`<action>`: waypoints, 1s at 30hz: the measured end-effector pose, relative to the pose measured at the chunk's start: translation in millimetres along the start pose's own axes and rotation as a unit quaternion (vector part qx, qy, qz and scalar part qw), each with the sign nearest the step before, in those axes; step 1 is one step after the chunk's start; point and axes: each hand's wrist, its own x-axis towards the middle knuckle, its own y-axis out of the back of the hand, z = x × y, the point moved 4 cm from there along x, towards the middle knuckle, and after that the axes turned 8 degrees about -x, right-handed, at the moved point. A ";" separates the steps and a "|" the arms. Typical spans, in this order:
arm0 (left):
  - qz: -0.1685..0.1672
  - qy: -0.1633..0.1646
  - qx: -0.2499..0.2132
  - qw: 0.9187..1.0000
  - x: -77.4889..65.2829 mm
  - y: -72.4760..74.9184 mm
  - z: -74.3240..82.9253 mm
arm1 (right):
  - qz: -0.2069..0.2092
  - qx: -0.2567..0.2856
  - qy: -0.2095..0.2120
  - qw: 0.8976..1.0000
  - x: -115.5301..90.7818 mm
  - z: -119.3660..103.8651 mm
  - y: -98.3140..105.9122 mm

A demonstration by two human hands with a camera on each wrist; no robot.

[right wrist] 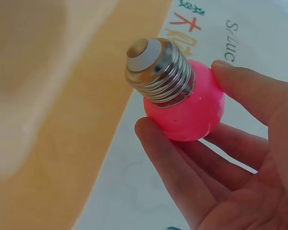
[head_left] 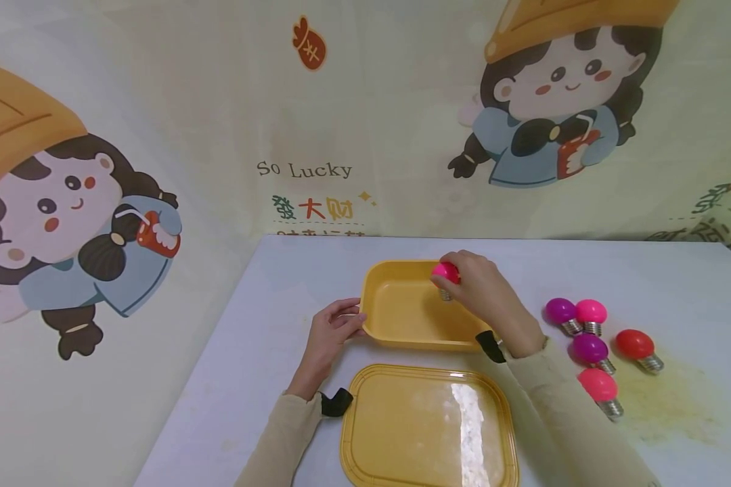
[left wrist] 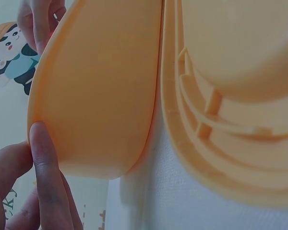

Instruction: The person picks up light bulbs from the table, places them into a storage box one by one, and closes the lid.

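Pink bulb [head_left: 446, 272], one: gripped by the fingers of the right hand [head_left: 481, 287], right of frame centre; long axis near upright, metal base pointed down toward the yellow container [head_left: 396, 304]. Container: pinched at its left rim by the left hand [head_left: 334, 331], the farther from the bulb. Loose bulbs [head_left: 589, 348], five: laid at right.
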 end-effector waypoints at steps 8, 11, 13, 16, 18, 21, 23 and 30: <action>0.001 -0.002 0.002 1.000 0.2 -0.7 0.1 | 0.000 0.000 0.009 1.000 8.9 -3.5 -5.6; 0.001 -0.003 0.004 1.000 0.2 -0.5 0.1 | 0.000 -0.010 0.012 1.000 11.1 -5.1 -7.4; 0.002 -0.003 0.008 1.000 0.3 -0.3 0.2 | -0.002 -0.018 0.015 1.000 12.4 -6.9 -8.4; 0.003 -0.001 0.011 1.000 0.3 -0.2 0.4 | -0.007 -0.029 0.017 0.999 14.2 -9.3 -9.7; 0.003 0.000 0.013 1.000 0.3 -0.2 0.6 | -0.013 -0.037 0.013 0.999 16.0 -10.7 -11.0; 0.003 0.001 0.013 1.000 0.1 -0.2 1.0 | -0.025 -0.040 0.010 0.999 18.9 -13.0 -13.4; 0.003 0.002 0.013 1.000 0.1 -0.1 1.0 | -0.030 -0.041 0.011 0.999 20.7 -14.8 -15.2; 0.005 0.004 0.012 1.000 0.8 0.5 -0.6 | -0.045 -0.039 0.017 0.998 26.9 -19.7 -21.4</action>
